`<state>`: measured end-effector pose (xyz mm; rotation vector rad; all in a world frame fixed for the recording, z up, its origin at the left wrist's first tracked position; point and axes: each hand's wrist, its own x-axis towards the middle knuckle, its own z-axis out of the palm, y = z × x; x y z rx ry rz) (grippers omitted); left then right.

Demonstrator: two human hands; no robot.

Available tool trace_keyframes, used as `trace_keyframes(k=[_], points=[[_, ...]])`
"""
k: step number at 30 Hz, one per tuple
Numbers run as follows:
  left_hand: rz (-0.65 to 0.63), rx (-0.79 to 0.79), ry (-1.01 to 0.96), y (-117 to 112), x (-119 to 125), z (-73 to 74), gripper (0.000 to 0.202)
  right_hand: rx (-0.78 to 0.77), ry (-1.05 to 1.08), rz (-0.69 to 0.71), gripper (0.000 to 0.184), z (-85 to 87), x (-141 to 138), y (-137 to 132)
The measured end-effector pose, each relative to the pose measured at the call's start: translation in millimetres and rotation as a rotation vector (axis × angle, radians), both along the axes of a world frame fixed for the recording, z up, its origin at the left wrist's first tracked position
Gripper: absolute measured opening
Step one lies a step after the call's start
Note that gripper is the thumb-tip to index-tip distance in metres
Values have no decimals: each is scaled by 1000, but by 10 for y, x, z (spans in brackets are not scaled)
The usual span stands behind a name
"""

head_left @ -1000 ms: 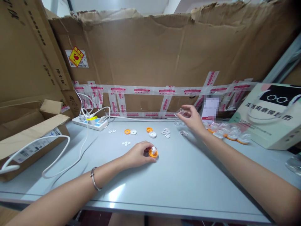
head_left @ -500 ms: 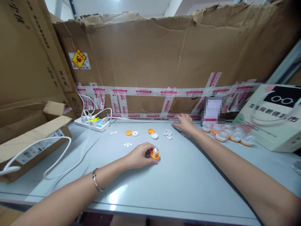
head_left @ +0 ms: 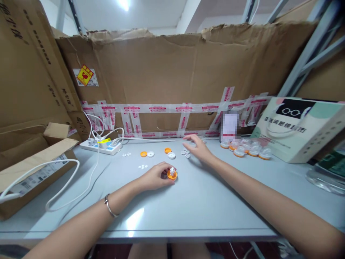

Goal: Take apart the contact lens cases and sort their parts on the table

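Note:
My left hand [head_left: 155, 176] is closed on the rim of a small orange round base [head_left: 171, 177], with thumb and fingers on either side. A small white plastic piece [head_left: 172, 170] stands upright in its middle. My right hand [head_left: 199, 149] hovers farther back with thumb and fingers apart, and nothing shows between them. Just left of it lie several white openwork plastic parts [head_left: 185, 153]. Behind the held base sit an orange ring [head_left: 168, 150] and a white ring [head_left: 171, 155]. Another orange ring [head_left: 143, 154] touches or nearly touches a white ring [head_left: 150, 154] farther left.
Several clear-domed pieces with orange bases [head_left: 239, 153] stand at the back right, before a paper bag [head_left: 288, 133]. Tiny white discs [head_left: 142, 167] lie left of centre. A power strip [head_left: 109, 147], white cables and an open carton [head_left: 40, 172] occupy the left. Tall cardboard [head_left: 151, 82] closes the back.
My right hand has come leftward and nearer, from the back edge to beside the white openwork parts. My left hand still holds the orange base. The head view has shifted slightly.

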<state>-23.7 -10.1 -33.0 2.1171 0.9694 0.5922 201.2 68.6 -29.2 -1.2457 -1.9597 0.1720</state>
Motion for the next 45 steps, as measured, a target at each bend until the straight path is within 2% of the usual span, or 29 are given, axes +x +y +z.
trace_keyframes(k=[5, 7, 9, 16, 24, 26, 30, 34, 40, 42, 45], points=[[-68, -56, -82, 12, -12, -35, 45, -169, 60, 373, 20, -22, -259, -576], [-120, -58, -102, 12, -10, -34, 44, -256, 105, 513, 24, -62, -304, -699], [-146, -62, -106, 10, -6, -30, 43, -318, 117, 575, 29, -109, -321, -746], [-90, -57, -126, 8, 3, -84, 51, -435, 135, 592, 25, -180, -331, -727], [-54, -56, -196, 26, 28, -132, 45, -504, 216, 623, 24, -181, -360, -706], [-47, -57, -201, 22, 32, -130, 46, -439, 217, 608, 21, -202, -369, -705], [-11, -30, -179, 8, 34, -124, 47, -204, 138, 564, 13, -229, -376, -750], [-11, -16, -150, -14, 43, -117, 42, -144, 94, 574, 12, -198, -370, -798], [58, -15, -127, -69, 72, -93, 45, -178, 255, 479, 17, -109, -415, -830], [45, -4, -141, -90, 78, -80, 41, -244, 262, 528, 17, -90, -445, -851], [48, 7, -141, -102, 74, -55, 35, -418, 499, 596, 23, -29, -481, -879]])
